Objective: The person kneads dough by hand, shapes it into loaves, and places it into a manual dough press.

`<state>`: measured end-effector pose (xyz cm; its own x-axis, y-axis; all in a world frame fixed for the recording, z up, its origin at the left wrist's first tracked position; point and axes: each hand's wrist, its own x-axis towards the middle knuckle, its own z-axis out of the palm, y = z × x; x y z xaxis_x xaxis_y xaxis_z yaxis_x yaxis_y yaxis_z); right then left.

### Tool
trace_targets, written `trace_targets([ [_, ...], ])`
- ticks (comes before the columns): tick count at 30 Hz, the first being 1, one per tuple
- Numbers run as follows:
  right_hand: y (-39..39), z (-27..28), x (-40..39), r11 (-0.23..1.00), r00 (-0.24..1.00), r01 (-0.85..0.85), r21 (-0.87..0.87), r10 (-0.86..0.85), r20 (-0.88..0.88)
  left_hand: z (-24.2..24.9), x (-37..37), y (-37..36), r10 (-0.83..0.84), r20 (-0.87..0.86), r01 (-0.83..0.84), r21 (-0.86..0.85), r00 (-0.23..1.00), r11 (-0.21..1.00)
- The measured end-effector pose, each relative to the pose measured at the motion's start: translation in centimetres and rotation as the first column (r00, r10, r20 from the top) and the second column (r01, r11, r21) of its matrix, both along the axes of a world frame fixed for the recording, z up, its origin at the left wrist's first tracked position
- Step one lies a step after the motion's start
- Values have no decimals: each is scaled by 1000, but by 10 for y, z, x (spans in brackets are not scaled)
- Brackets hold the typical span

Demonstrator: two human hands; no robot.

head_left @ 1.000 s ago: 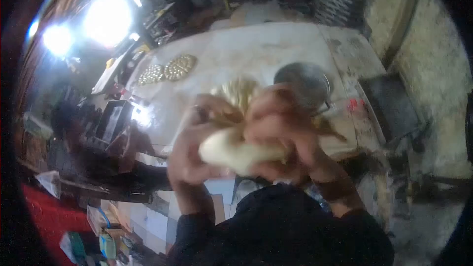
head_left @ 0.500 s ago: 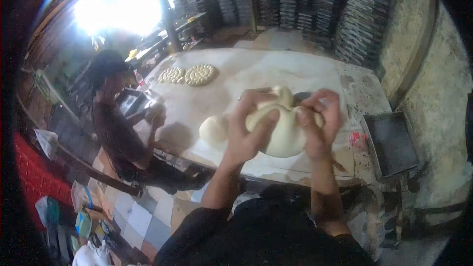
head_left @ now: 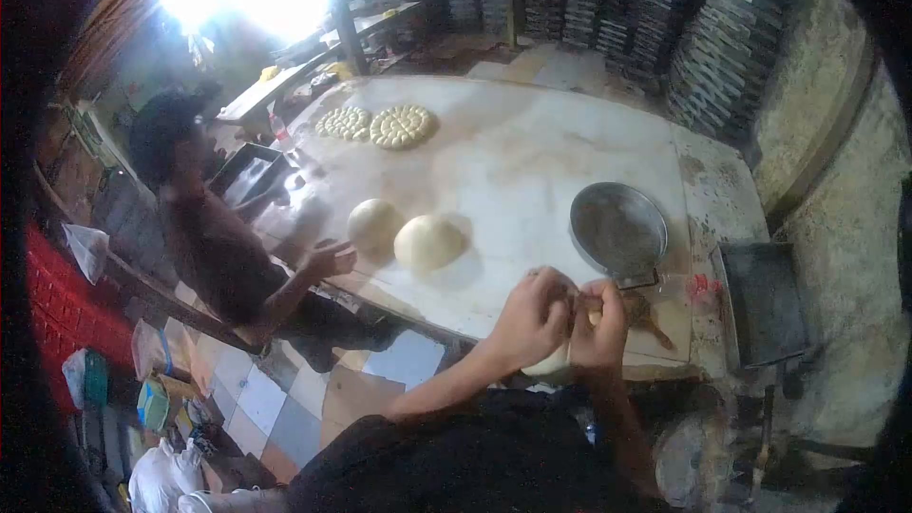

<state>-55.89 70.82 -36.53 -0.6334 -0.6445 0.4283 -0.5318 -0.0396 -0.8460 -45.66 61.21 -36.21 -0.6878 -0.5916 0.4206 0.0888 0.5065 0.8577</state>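
Note:
My left hand (head_left: 539,318) and my right hand (head_left: 600,325) are close together above the table's near edge, fingers pinched on a pale dough piece (head_left: 548,367). Most of this dough is hidden by my hands; its lower part shows beneath them. Two smooth dough balls, one (head_left: 375,228) slightly behind and left of the other (head_left: 429,244), rest on the pale table (head_left: 518,166). Beyond my right hand lies a round metal pan (head_left: 618,230), with a brown wooden-looking tool (head_left: 650,323) nearer me.
A co-worker (head_left: 214,237) stands at the left, hands near the table edge. Two rounds of small dough pieces (head_left: 400,126) lie at the back left. A dark rectangular tray (head_left: 763,304) is at the right, beside a red-labelled bottle (head_left: 701,287). Metal stacks (head_left: 731,33) line the back.
My hands have come down and closer together, bringing the dough lower. The round pan is uncovered, and two dough balls show where one did. The co-worker's hand has moved toward them. The view has shifted.

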Motion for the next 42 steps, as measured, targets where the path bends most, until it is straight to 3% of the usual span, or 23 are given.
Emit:
trace_targets([
  [3, -21, -4, 8, 984, 950, 89, -155, -131, -282, 7, 3, -7, 27, 32, -23, -95, 999, 995],
  [6, -35, -17, 5, 995, 958, 95, -22, -97, -269, 6, -3, -13, 68, -27, -71, -146, 997, 987],
  [8, -48, -19, 2, 983, 997, 54, 177, -62, 44, 4, -6, -21, 71, 44, -69, -37, 997, 997],
  [10, -74, -27, -13, 997, 960, 81, -11, -75, 271, 7, -27, -41, 38, 62, -47, 139, 997, 989],
  [12, -97, -3, -25, 902, 583, 145, -406, 254, 772, 31, -46, -66, -14, 9, 13, 138, 1000, 990],
  [13, -100, 1, -48, 963, 857, 149, -223, -13, 515, 63, -52, -82, -47, -41, 49, 48, 998, 998],
  [14, -97, 4, -91, 974, 970, 223, -51, -216, 116, 89, -61, -100, -155, -110, 152, -39, 982, 988],
  [16, -119, 81, -75, 851, 768, 504, 147, -365, -526, 123, -72, -125, -253, -213, 230, -125, 944, 965],
  [18, -138, 130, -53, 881, 677, 471, 48, -326, -660, 123, -85, -147, -245, -362, 223, -103, 899, 969],
  [20, -144, 108, -57, 974, 925, -23, -226, -65, -375, 75, -85, -183, -274, -436, 233, -146, 857, 961],
  [22, -192, 49, -15, 992, 659, 122, 25, -62, -749, -38, -90, -215, -199, -505, 67, -266, 840, 962],
  [23, -213, 13, 4, 963, 474, 235, 129, 3, -881, -103, -63, -224, -231, -360, 234, -36, 904, 972],
  [24, -216, -46, 12, 866, 540, 83, 494, 377, -753, -167, -35, -234, -267, -201, 315, 261, 942, 913],
  [25, -220, -105, 21, 620, 590, -77, 781, 660, -465, -230, -7, -245, -302, -48, 283, 511, 952, 811],
  [26, -224, -101, 62, 631, 758, -251, 734, 599, -256, -245, 40, -242, -120, 466, 69, 125, 877, 990],
  [27, -202, -149, 67, 456, 778, -371, 809, 628, 3, -260, 74, -241, -273, 328, 124, 410, 904, 904],
  [29, -188, -150, 83, 499, 882, -424, 755, 417, 220, -283, 116, -232, -490, 417, 261, 494, 765, 829],
  [32, -182, -143, 65, 588, 952, -259, 766, 22, 305, -264, 104, -213, -356, 442, 79, 532, 824, 843],
  [34, -160, -181, 24, 705, 997, 1, 709, -58, 56, -237, 62, -226, -59, 413, -14, 171, 909, 985],
  [36, -130, -254, -30, 771, 956, 170, 614, -280, 86, -237, -2, -253, 58, 266, -111, 189, 962, 976],
  [38, -147, -253, -67, 834, 874, 64, 548, -312, 372, -253, -73, -294, 192, 124, -201, 63, 974, 978],
  [40, -182, -240, -90, 923, 830, 29, 384, -236, 506, -289, -135, -335, -197, 121, 159, 271, 973, 949],
  [42, -203, -270, -116, 977, 833, 11, 213, -126, 538, -326, -156, -354, -295, 237, 357, -289, 926, 888],
])
